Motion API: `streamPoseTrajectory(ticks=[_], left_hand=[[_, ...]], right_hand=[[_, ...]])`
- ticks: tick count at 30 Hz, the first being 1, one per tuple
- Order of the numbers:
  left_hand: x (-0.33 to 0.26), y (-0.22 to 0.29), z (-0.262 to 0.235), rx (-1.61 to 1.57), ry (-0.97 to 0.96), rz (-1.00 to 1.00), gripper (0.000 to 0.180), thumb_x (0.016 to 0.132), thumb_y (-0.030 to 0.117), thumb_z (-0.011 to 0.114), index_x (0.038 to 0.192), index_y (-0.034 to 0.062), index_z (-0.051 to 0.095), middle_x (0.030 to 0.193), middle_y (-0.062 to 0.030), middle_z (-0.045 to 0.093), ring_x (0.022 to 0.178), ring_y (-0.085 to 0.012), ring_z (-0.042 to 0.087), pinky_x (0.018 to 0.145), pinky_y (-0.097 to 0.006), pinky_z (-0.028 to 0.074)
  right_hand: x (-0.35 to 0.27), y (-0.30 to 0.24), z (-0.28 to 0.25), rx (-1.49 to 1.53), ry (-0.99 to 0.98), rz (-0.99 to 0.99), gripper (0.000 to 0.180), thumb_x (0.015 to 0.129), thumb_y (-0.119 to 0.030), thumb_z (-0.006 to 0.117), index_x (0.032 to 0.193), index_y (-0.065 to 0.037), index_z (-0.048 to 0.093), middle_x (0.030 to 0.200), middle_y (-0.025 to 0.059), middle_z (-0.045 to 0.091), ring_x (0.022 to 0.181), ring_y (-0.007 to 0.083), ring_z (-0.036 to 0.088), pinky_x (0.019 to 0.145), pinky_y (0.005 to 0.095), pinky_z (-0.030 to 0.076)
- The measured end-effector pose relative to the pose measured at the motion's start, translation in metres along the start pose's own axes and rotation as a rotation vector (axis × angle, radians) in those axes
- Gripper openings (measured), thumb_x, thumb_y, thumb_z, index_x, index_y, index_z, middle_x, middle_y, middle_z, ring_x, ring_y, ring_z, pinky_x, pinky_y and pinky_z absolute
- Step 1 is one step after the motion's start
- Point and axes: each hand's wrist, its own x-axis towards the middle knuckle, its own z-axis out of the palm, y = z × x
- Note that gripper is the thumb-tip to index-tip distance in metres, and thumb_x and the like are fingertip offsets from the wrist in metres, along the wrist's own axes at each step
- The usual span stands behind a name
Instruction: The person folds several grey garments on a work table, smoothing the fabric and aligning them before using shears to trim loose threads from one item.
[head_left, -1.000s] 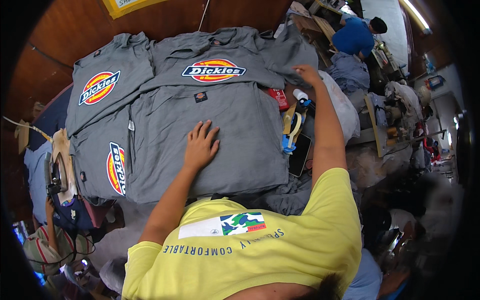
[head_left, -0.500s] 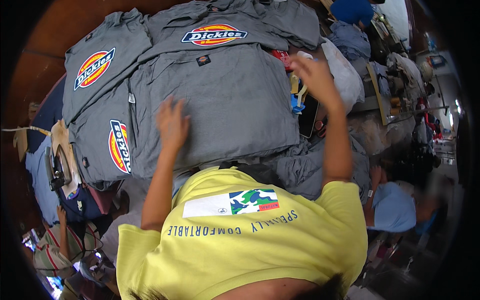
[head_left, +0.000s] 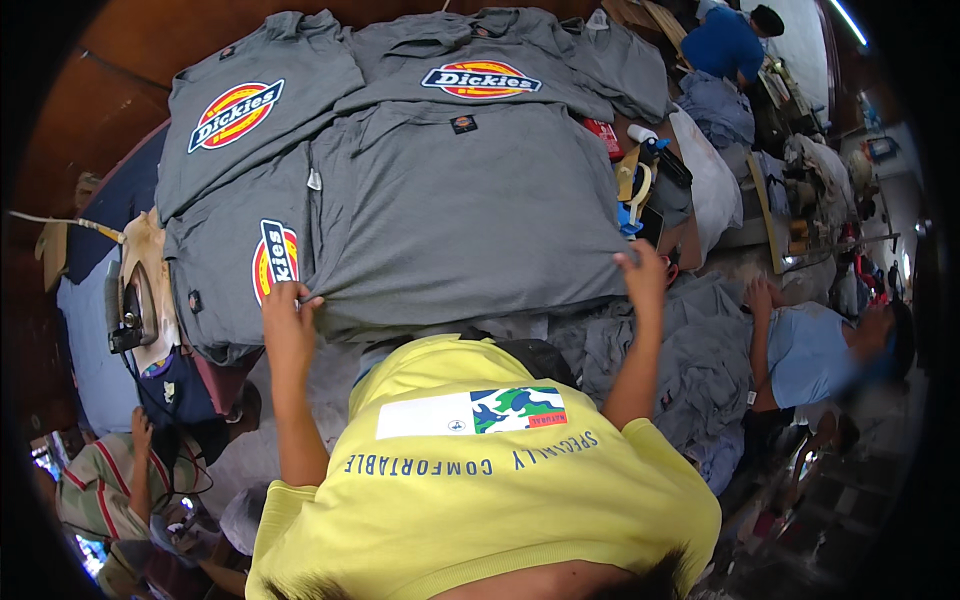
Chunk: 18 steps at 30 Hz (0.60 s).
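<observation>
A plain-faced grey T-shirt lies spread in front of me, its small dark neck label at the far side. At its near left corner, my left hand has fingers closed on the hem. My right hand pinches the cloth at the near right edge, and the fabric draws taut between the two. Under and around it lie more grey T-shirts with a red, yellow and blue oval print, one T-shirt at the far left and another T-shirt beside my left hand.
An iron stands on a scorched pad at the left. Right of the T-shirt sit a tape dispenser and a red packet. Crumpled grey garments heap at the near right. Other people work at the right, far right and lower left.
My right hand has come down from above the tape dispenser to the T-shirt's near right edge. My left hand has slid from the cloth's middle left to its near left corner.
</observation>
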Motion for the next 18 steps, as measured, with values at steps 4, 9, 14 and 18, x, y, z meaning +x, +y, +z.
streamPoseTrajectory(ticks=[4,9,14,18], left_hand=[[0.011,0.022,-0.091,-0.515,0.148,-0.159,0.007,0.078,-0.001,0.05,0.082,0.0042,0.046,0.068,-0.0007,0.043,0.057,-0.0061,0.04,0.051,-0.019,0.033],[0.026,0.012,-0.21,-0.652,0.696,0.35,0.018,0.083,0.01,0.056,0.099,0.0028,0.051,0.087,-0.0021,0.051,0.069,-0.0061,0.049,0.061,-0.015,0.038],[0.098,0.009,-0.259,-0.305,0.643,0.477,0.027,0.084,0.012,0.056,0.108,0.0016,0.052,0.101,-0.0079,0.055,0.082,-0.0109,0.055,0.072,-0.018,0.043],[0.161,0.045,-0.204,-0.635,0.367,0.154,0.026,0.082,0.013,0.058,0.105,0.0005,0.056,0.097,-0.0004,0.055,0.088,-0.0068,0.05,0.075,-0.019,0.042]], right_hand=[[0.022,-0.03,-0.107,0.424,0.267,0.042,0.024,0.074,-0.021,0.068,0.089,-0.006,0.057,0.08,0.0019,0.056,0.07,0.0087,0.048,0.064,0.0221,0.04],[0.046,-0.075,-0.219,1.029,0.369,-0.328,0.041,0.082,-0.026,0.06,0.111,-0.002,0.045,0.087,0.0039,0.055,0.067,0.01,0.051,0.055,0.0227,0.042],[0.117,-0.133,-0.228,0.946,0.469,-0.386,0.032,0.081,-0.017,0.062,0.105,0.0,0.05,0.079,0.0037,0.057,0.059,0.0094,0.053,0.051,0.02,0.044],[0.166,-0.134,-0.172,1.02,0.178,-0.192,0.029,0.076,-0.014,0.066,0.099,-0.001,0.054,0.084,0.0058,0.06,0.061,0.0125,0.058,0.053,0.0198,0.046]])
